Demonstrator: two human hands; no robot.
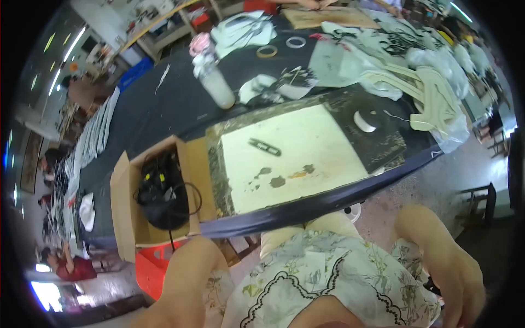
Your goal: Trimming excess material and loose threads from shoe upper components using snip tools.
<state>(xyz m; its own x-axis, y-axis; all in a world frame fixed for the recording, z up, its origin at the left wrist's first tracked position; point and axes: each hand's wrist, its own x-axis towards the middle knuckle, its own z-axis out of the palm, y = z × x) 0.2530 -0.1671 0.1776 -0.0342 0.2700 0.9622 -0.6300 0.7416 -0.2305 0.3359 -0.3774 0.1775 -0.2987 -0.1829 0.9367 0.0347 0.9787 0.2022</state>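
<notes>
My right hand (462,290) is raised close at the lower right, fingers bent downward and fingertips cut off by the picture's edge. A small black thing (432,285) shows beside it; whether the hand touches it I cannot tell. At the lower left my left hand (161,314) is mostly outside the picture, its fingers hidden. Both hands are apart from the table. In front of me a pale board (290,164) lies on a dark work surface, with black thread snips (264,146) and several dark stains on it.
An open cardboard box (124,202) with black cables stands left of the board, above a red stool (150,268). Beyond are a bottle (216,87), tape rolls (267,51), a white spool (365,122) and cream plastic pieces (432,101). Other people work around the room.
</notes>
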